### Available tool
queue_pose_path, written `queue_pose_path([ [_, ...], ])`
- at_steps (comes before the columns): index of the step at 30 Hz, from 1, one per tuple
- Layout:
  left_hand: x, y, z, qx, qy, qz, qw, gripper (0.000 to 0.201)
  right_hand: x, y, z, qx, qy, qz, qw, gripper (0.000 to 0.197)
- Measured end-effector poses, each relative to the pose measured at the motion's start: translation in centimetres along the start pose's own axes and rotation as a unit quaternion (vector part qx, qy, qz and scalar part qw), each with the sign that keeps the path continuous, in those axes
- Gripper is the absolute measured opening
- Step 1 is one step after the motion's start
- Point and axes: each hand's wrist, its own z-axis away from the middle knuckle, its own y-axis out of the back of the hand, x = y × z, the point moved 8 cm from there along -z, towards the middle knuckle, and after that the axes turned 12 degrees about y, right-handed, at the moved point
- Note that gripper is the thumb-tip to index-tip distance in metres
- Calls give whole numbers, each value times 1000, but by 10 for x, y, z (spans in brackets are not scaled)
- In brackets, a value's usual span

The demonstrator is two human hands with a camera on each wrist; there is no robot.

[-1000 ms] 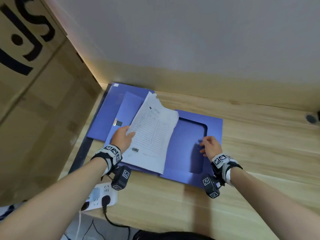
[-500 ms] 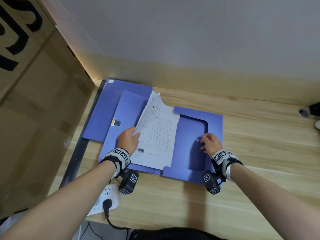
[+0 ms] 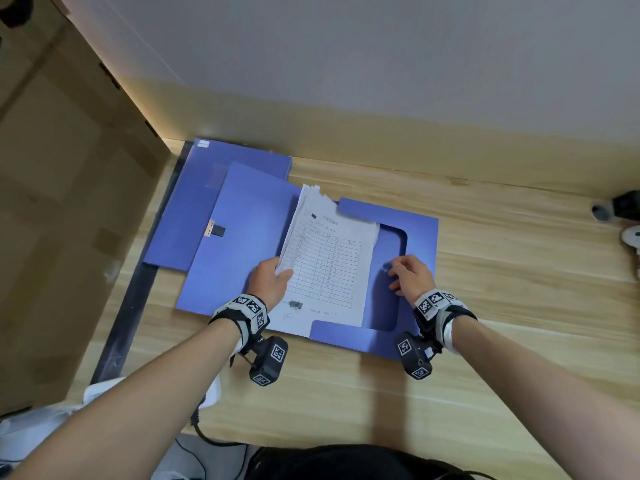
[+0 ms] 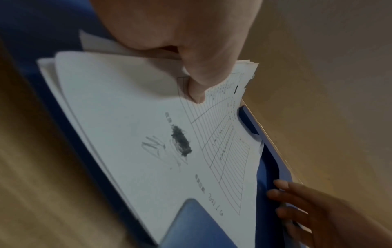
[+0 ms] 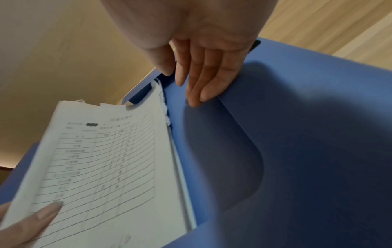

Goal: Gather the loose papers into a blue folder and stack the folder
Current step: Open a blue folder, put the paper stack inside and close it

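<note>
Papers [image 3: 327, 261], a printed-form stack, sit partly inside the open blue folder [image 3: 242, 237] on the wooden desk [image 3: 502, 306], right edge going under the folder's cut-out flap [image 3: 420, 237]. Left hand [image 3: 268, 284] pinches the stack's left edge, thumb on top, and tilts that side up off the folder — likely to steer the sheets under the flap. Right hand [image 3: 412, 280] grasps nothing: relaxed fingers press the flap near its cut-out, probably to pin the folder while the stack slides. Second blue folder [image 3: 221, 188] lies just behind the open folder, partly under it, by the cardboard box [image 3: 69, 168]; probable stacking spot.
</note>
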Motion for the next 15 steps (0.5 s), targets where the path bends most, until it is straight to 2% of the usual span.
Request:
queue_pose_path([
  [4, 15, -43, 3, -60, 20, -13, 998, 24, 0, 2, -1, -2, 6, -30, 1000, 10],
  [8, 26, -78, 12, -114, 56, 24, 992, 26, 5, 7, -1, 10, 39, -61, 997, 8],
  [12, 27, -84, 13, -105, 75, 51, 990, 24, 6, 10, 0, 19, 57, -57, 997, 13],
  [15, 27, -68, 7, -23, 83, 67, 994, 25, 4, 14, -1, 28, 63, -57, 996, 20],
])
